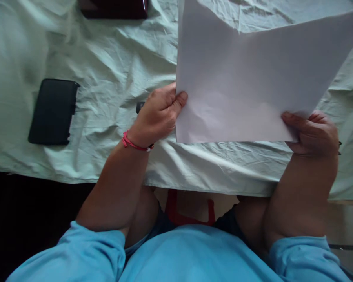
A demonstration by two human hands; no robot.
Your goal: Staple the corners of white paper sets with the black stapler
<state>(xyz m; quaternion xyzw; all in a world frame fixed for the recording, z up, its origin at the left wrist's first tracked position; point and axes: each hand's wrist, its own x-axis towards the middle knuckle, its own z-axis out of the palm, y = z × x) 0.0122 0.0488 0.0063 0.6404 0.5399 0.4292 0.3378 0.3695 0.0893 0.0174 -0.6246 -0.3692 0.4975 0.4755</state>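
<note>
A large white sheet of paper (238, 82) is held up over the table, its far edge dipping in the middle. My left hand (160, 111) pinches its left edge, thumb on top, with a red cord bracelet (137, 143) round the wrist. My right hand (314, 131) grips the near right corner, thumb on the top face and the other fingers mostly hidden underneath. Whether there is more than one sheet I cannot tell. Partly behind my left hand lies a small black object (140, 106), its kind not clear.
A wrinkled pale green cloth (106, 58) covers the table. To the left lies a flat black case (54, 111). A dark, glossy reddish box-like object (114, 8) stands at the far edge of view. Below the table edge, part of a red stool (172, 207) shows between my legs.
</note>
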